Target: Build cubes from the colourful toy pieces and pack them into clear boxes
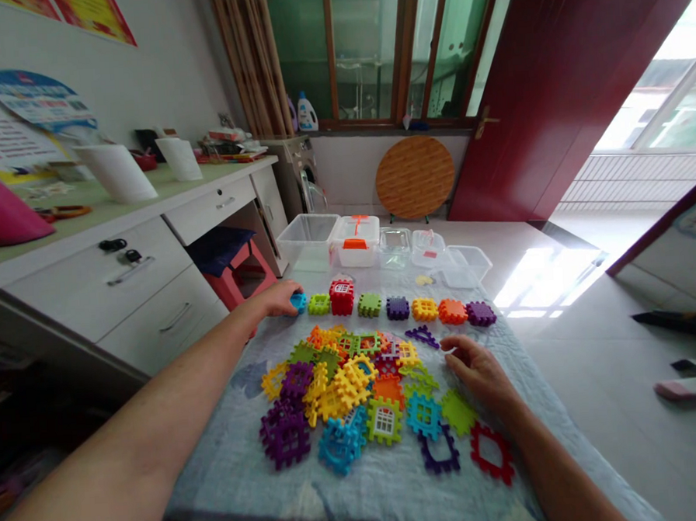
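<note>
My left hand (278,298) reaches to the far left of the cloth-covered table (248,468) and closes round a blue block cube (298,301). That cube stands at the left end of a row of assembled cubes: green (318,303), red (341,297), green (370,304), purple (398,308), yellow (424,309), orange (452,311), purple (480,313). My right hand (477,366) rests palm down, fingers spread, at the right edge of a pile of flat interlocking plastic tiles (355,392) in many colours.
Several clear plastic boxes (356,244) stand on the floor beyond the table. A white desk with drawers (132,264) runs along the left, a red stool (235,270) beneath it. A round wooden board (414,176) leans on the far wall beside a red door (554,86).
</note>
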Motion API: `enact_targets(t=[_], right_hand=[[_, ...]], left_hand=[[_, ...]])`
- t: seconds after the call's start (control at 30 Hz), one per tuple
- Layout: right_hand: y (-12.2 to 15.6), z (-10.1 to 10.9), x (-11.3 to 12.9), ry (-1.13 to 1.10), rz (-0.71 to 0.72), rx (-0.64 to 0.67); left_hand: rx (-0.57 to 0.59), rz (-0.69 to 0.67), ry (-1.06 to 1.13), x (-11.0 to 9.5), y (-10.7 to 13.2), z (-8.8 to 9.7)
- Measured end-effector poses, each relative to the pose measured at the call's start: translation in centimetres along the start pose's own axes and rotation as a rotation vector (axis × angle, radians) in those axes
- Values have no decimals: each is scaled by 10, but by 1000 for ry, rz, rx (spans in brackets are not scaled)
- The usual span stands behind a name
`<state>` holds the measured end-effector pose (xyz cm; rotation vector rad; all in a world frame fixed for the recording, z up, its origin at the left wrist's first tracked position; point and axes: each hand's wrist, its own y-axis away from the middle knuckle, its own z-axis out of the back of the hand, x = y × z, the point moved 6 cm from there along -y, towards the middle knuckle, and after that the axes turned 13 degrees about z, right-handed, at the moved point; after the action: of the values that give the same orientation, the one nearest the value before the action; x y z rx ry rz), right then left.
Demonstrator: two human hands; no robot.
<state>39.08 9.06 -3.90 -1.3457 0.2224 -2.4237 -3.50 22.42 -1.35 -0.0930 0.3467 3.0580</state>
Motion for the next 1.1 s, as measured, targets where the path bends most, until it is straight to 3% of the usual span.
enact_targets(t=[0.53, 1.1], right_hand=[[1, -2, -3, -9, -15, 18], [-1, -1, 1, 47, -3, 26]], left_hand=[[88, 9, 36, 3, -2, -7], [87, -7, 16, 0, -3, -7]])
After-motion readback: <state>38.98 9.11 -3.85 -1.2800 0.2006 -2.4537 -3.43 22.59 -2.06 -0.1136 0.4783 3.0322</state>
